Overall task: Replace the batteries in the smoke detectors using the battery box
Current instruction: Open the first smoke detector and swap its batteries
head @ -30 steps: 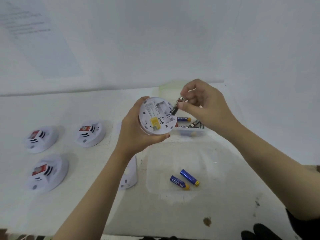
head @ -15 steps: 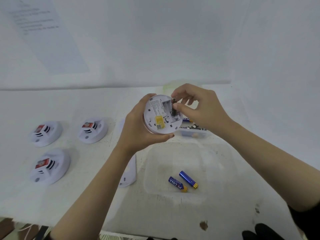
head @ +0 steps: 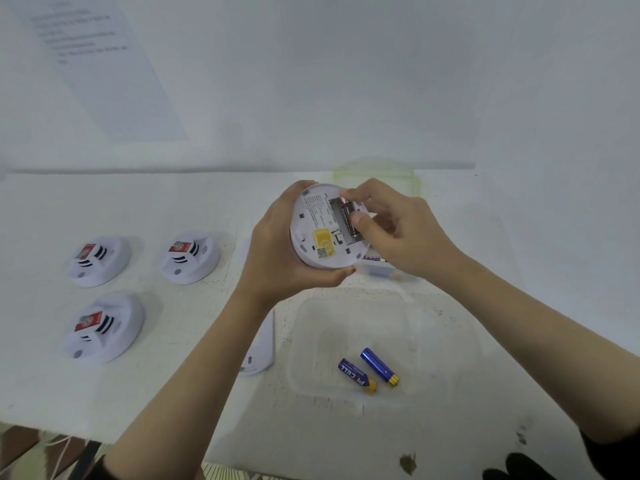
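My left hand [head: 277, 254] grips a white round smoke detector [head: 317, 233] above the table, its back with a yellow label facing me. A dark battery [head: 347, 218] lies in the detector's open compartment, and my right hand [head: 394, 230] pinches it with thumb and forefinger. Two blue batteries [head: 369, 370] lie in a clear shallow tray [head: 311, 341] on the table below. The battery box [head: 379, 268] sits behind my hands, mostly hidden.
Three white smoke detectors with red labels [head: 100, 259] [head: 190, 256] [head: 104, 327] rest on the white table's left side. A white detector cover [head: 261, 348] lies beside my left forearm. A clear green-edged lid [head: 398, 174] stands at the back wall.
My right hand brought the dark battery down from above the detector's edge into the compartment. Both hands and the detector shifted slightly right and nearer.
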Available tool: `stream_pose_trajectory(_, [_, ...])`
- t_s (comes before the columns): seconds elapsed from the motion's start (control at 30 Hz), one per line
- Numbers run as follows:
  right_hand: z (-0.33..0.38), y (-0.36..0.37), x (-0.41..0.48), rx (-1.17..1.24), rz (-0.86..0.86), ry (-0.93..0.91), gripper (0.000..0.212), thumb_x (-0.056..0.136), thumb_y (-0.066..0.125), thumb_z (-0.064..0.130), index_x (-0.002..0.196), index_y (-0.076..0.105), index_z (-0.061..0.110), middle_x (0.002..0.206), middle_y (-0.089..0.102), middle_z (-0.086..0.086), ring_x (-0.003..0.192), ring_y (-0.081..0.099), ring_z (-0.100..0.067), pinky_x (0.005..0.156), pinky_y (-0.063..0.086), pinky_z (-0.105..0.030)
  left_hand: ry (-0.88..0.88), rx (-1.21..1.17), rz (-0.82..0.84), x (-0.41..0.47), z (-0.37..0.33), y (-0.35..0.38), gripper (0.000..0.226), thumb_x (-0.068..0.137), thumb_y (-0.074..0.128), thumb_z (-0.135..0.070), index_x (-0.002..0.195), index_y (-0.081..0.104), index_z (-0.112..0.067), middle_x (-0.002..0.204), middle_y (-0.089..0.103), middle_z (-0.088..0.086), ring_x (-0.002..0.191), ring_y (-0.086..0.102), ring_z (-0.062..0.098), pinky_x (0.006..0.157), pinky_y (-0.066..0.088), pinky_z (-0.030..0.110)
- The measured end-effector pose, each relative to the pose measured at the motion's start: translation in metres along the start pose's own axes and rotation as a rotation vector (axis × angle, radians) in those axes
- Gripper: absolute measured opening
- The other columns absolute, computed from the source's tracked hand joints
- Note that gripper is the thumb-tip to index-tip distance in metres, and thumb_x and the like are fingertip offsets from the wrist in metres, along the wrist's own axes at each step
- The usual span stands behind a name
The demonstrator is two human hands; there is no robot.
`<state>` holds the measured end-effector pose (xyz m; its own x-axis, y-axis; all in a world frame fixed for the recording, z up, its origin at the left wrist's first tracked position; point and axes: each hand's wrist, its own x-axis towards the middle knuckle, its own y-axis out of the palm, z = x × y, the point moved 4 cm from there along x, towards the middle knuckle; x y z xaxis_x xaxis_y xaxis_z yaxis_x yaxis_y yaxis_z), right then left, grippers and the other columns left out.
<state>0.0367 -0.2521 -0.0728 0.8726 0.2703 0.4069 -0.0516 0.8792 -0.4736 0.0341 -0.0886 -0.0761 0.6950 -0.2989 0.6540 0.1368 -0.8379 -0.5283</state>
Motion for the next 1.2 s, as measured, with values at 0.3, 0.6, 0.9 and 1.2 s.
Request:
stream_pose_trajectory(0.3, [-0.01, -0.001, -0.003, -0.01, -0.124, -0.096, 0.026, 0.092, 0.053, 0.012, 0.114, 0.066, 0.01, 0.088, 0.07, 0.005, 0.073, 0.067, -0.015, 0.063, 0.056, -0.032, -0.006, 0.076, -0.023, 0.003, 0.001, 0.007, 0.084, 0.054, 0.079, -0.044, 0.118, 0.054, 0.005, 0.108, 0.06, -0.001, 0.096, 0.058, 0.01, 0.085, 0.048, 0.016])
stream_pose_trajectory(0.6, [-0.026, -0.022, 0.014, 0.194, 0.029, 0.114, 0.034, 0.096, 0.048, 0.008, 0.121, 0.058, 0.029, 0.12, 0.061, 0.015, 0.109, 0.059, 0.001, 0.092, 0.047, -0.016, -0.147, -0.008, 0.024, 0.007, 0.02, 0.005, 0.097, 0.056, 0.084, -0.045, 0.135, 0.041, -0.007, 0.131, 0.053, -0.001, 0.123, 0.052, 0.014, 0.102, 0.046, 0.035])
stream_pose_trajectory(0.9, [-0.042, -0.02, 0.028, -0.888, 0.502, 0.101, 0.015, 0.084, 0.058, 0.023, 0.09, 0.07, 0.029, 0.091, 0.067, 0.016, 0.084, 0.057, -0.006, 0.062, 0.037, -0.02, -0.234, 0.058, 0.007, 0.004, 0.038, 0.0, 0.109, 0.057, 0.081, -0.051, 0.143, 0.033, -0.004, 0.137, 0.042, -0.009, 0.129, 0.043, 0.012, 0.108, 0.04, 0.043])
stream_pose_trajectory(1.2, [-0.062, -0.008, 0.022, -0.653, 0.706, 0.255, 0.027, 0.079, 0.066, 0.011, 0.098, 0.069, 0.03, 0.092, 0.069, 0.01, 0.084, 0.06, -0.005, 0.069, 0.046, -0.019, -0.31, 0.039, 0.053, -0.006, 0.055, 0.005, 0.108, 0.056, 0.079, -0.053, 0.143, 0.032, -0.011, 0.136, 0.042, -0.006, 0.128, 0.043, 0.01, 0.108, 0.041, 0.035])
